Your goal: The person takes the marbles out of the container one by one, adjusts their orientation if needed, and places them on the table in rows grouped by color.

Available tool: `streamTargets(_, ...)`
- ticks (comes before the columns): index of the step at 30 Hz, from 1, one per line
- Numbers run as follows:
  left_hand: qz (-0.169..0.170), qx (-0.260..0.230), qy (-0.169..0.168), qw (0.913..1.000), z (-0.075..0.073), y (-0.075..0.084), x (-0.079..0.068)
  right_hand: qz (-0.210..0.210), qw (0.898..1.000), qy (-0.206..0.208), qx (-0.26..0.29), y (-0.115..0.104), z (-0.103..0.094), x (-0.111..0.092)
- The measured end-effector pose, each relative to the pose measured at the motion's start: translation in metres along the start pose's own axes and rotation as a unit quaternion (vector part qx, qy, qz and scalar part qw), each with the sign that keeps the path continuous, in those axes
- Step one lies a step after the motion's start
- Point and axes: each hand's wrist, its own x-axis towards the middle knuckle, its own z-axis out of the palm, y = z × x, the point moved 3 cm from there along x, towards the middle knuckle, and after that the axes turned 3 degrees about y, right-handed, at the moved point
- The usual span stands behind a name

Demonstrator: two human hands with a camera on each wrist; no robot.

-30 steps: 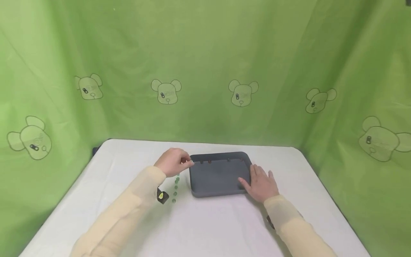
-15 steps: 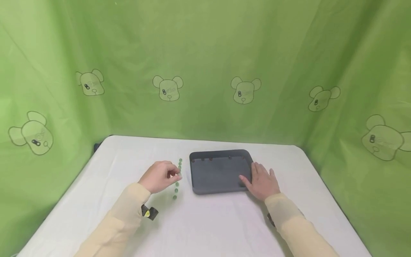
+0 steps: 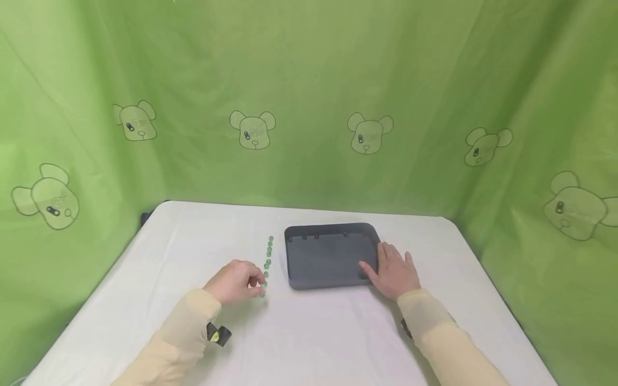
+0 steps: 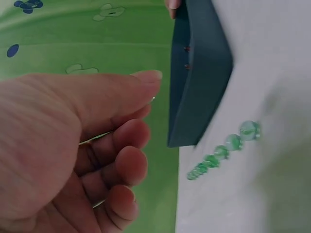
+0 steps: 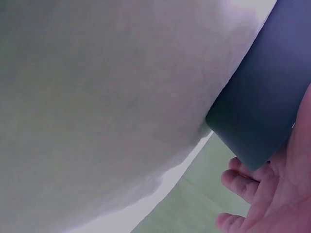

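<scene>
Several green glass marbles (image 3: 269,250) stand in a row on the white table, left of a dark grey tray (image 3: 333,262). My left hand (image 3: 236,281) is over the near end of this row, with its thumb and fingers loosely bent. In the left wrist view the thumb (image 4: 143,80) lies close to the index finger, and the green marbles (image 4: 233,141) sit apart from the fingers. My right hand (image 3: 397,272) rests on the tray's right wall, fingers straight along the outside and thumb over the rim. Several small reddish-brown balls (image 3: 316,236) lie along the tray's far wall.
The white table (image 3: 309,338) has rounded far corners. A green curtain (image 3: 309,177) printed with bear faces stands behind it and on both sides. A black wrist device (image 3: 219,334) hangs under my left sleeve.
My left hand has drawn back from the tray's left rim, then moved along the marble row toward its near end. A reddish-brown ball shows in the tray's far left corner. My right hand stays put.
</scene>
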Motion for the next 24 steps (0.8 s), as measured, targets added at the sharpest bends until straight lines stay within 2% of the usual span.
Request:
streamTargets(5, -0.012, -0.004, -0.031, 0.9994, 0.009, -0.005, -0.003, 0.001, 1.0, 0.005, 0.002, 0.001, 0.0, 0.0)
streamTargets(12, -0.049, -0.004, -0.077, 0.9958, 0.023, -0.014, -0.008, 0.001, 1.0, 0.01, 0.002, 0.001, -0.001, 0.0)
streamTargets(16, -0.063, -0.003, -0.089, 0.994, 0.029, -0.016, -0.012, 0.0, 1.0, 0.004, 0.001, 0.0, 0.0, 0.0)
streamTargets(24, -0.061, 0.003, -0.088, 0.9942, 0.035, -0.017, -0.011, 0.001, 1.0, 0.006, -0.001, 0.0, 0.0, 0.001)
